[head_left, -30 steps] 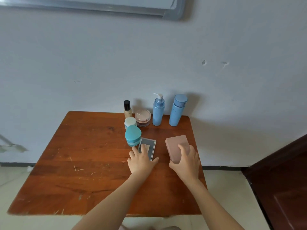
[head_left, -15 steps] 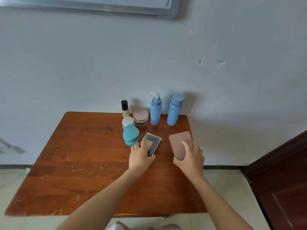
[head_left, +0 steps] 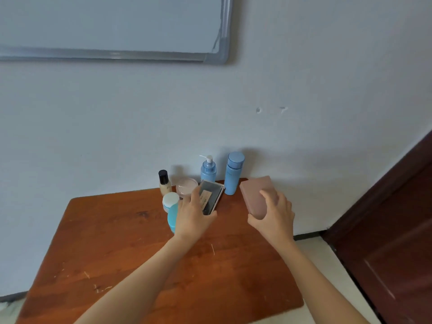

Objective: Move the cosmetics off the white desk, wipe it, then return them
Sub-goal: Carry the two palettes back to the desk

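My left hand grips a flat dark palette with a pale label, lifted and tilted above the brown wooden table. My right hand holds a pink rectangular box raised off the table near its right edge. Behind them stand a blue pump bottle, a taller blue bottle, a small foundation bottle with a black cap, a pink jar, a white-lidded jar and a teal jar, partly hidden by my left hand.
A wall rises right behind the table, with a whiteboard high on the left. A dark wooden door stands at the right. Pale floor shows between table and door.
Both hands have lifted their items off the table: the palette now tilts up in my left hand, and the pink box has risen in my right. The camera has tilted upward.
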### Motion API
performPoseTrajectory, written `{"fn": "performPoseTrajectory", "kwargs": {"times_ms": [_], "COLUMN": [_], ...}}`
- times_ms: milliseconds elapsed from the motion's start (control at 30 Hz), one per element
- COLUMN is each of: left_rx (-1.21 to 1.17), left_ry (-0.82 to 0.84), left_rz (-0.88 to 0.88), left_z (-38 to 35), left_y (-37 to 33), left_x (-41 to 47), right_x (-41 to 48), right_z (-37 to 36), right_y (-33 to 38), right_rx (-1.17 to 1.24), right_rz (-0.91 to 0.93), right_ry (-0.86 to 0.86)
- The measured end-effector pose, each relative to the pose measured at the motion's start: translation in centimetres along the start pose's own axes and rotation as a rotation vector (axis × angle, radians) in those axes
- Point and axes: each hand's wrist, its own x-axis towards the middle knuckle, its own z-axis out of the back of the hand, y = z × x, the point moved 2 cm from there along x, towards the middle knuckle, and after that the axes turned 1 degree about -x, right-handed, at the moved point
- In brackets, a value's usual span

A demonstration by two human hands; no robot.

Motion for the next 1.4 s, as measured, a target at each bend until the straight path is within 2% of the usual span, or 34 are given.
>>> {"fn": "performPoseTrajectory", "kwargs": {"times_ms": [200,433,567,900,1167,1400], "left_rx": [-0.054,-0.08,-0.106,-0.138,-0.121,-0.108], "left_ry": [0.193,0.543,0.754,1.102,1.226,1.231], "left_rz": [-0.209,-0.507,-0.606,-0.942,-0.955,-0.934], "left_z": [-0.5,2.4,3.5,6.1,9.5,10.7], "left_y": [-0.9,-0.3,-1.4,-3.1,0.2,0.8], "left_x": [-0.2,-7.6,-14.2,-37.5,-55.7,-66.6], "right_x": [-6.4,-23.1,-33.9,-60.7,-79.9,-90.4], "right_z": [2.9,4.5,5.9,9.8,12.4,15.1], "right_y": [0.0,4.2,6.4,12.8,16.5,16.2], "right_rx": [-0.083,-0.149,-0.229,-0.32,-0.326,-0.314], "right_rz": [-0.258,-0.679,-0.891,-1.325,-1.452,-1.484], "right_ry": [-0.105,-0.278,-0.327,-0.572,-0.57,-0.528]}}
